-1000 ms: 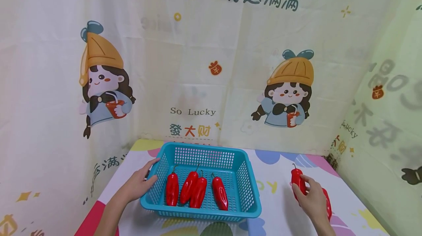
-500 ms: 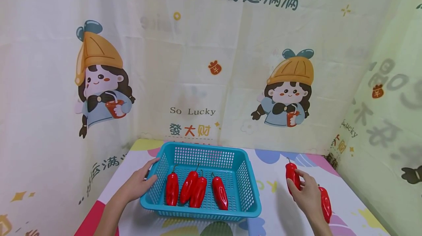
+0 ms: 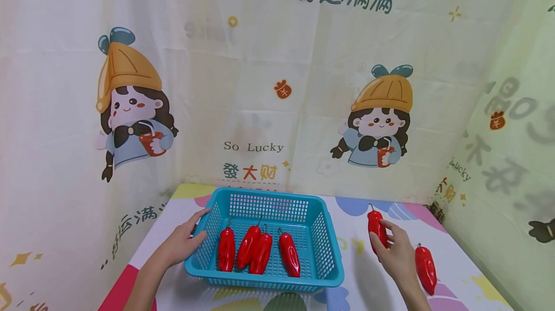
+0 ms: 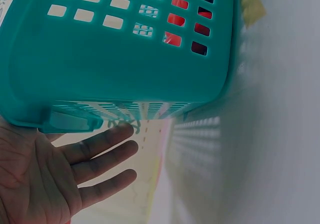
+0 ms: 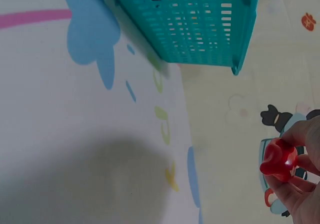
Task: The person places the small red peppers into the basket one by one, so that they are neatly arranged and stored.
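My right hand point(image 3: 396, 250) pinches a red chili pepper point(image 3: 376, 229) between thumb and fingers, stem up, above the table. In the right wrist view, that pepper point(image 5: 280, 160) appears end-on. A second red pepper point(image 3: 426, 268) lies on the table beside my right wrist. The blue-green plastic basket point(image 3: 264, 283) stands to the left, and several red peppers point(image 3: 261, 253) lie inside it. My left hand point(image 3: 179, 243) rests against the basket's left rim. Seen from the left wrist, the fingers point(image 4: 106, 161) are straight and spread beside the basket wall point(image 4: 115, 69).
A patterned white cloth point(image 3: 351, 272) covers the table. Pale printed curtains point(image 3: 303, 123) hang close behind the table and along both sides. The basket's right rim point(image 3: 333, 248) lies between the right hand and the peppers inside.
My right hand has carried its pepper leftward and slightly up, bringing the pepper on the table into full view. The left hand and the basket have stayed put.
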{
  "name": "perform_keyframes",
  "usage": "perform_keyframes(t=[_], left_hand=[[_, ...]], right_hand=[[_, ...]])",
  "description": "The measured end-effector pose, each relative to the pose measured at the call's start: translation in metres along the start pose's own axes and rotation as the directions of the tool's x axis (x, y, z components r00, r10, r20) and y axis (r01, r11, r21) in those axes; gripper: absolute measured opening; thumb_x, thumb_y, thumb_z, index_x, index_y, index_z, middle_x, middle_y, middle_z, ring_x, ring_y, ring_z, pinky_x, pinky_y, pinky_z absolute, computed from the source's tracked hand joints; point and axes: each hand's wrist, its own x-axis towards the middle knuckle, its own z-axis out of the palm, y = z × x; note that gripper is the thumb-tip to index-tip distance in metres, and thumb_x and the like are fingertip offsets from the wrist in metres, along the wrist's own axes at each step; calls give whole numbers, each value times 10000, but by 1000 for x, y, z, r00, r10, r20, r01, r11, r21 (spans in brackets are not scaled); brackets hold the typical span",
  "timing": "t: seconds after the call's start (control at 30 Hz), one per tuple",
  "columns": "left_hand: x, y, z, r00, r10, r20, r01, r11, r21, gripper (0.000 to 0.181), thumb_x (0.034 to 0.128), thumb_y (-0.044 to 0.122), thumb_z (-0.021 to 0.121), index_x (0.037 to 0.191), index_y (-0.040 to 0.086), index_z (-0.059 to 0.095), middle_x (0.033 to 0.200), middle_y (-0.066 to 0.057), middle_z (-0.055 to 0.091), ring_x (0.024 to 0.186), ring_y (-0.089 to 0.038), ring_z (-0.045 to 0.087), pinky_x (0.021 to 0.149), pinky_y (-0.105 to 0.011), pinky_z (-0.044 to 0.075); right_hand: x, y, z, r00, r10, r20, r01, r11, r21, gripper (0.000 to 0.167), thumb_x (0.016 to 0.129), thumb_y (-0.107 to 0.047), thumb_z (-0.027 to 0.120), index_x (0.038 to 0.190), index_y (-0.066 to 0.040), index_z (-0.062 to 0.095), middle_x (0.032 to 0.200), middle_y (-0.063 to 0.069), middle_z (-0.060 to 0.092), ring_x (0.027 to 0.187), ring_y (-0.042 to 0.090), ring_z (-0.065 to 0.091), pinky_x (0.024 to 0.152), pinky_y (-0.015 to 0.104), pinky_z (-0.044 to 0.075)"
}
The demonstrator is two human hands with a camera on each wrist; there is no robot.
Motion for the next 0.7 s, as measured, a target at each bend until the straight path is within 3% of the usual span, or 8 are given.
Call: perform_keyframes(t=[0.37,0.7], left_hand=[[0,-1,1,1000,0,-2,0,1000,10,765,921,204,694,1590,167,325,1420,-286,530,1130,-397,624,705,-438,640],[0,0,0,1000,-3,3,3,1000,11,758,929,211,688,1592,169,322,1413,-277,537,1116,-372,629,709,-436,640]], right_hand=[[-5,-10,9,997,-59,-54,60,998,10,597,914,-132,752,1432,13,492,1377,298,489,1145,540,579,790,574,608],[-9,-24,15,997,-69,-45,71,996,49,614,903,-118,756,1442,-8,484,1411,272,478,1162,521,578,828,579,597]])
